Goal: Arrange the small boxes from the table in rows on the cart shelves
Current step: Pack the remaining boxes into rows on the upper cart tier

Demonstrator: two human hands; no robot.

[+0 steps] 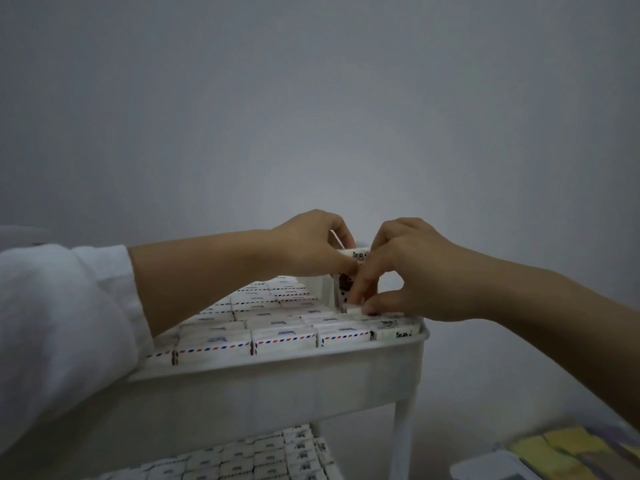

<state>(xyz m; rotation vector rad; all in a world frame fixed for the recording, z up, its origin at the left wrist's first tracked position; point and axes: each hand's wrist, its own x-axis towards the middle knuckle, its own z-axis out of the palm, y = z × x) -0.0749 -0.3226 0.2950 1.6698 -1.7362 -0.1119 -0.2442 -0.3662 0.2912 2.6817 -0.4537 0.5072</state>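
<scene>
A white cart's top shelf [277, 372] is packed with rows of small white boxes [282, 336] edged in red and blue stripes. At the shelf's far right corner my left hand [308, 247] grips a small box [358, 255] held above the rows. My right hand [401, 268] meets it there, its fingertips pinching the lower end of an upright box [344, 287] down in the gap beside the laid rows. A lower shelf holds more rows of boxes [273, 459].
A plain grey wall stands right behind the cart. The cart's white leg [403, 441] runs down at the right. At the bottom right lie yellowish packets [568, 448] and a white object [491, 467] on a surface. My white sleeve [59, 327] covers the cart's left side.
</scene>
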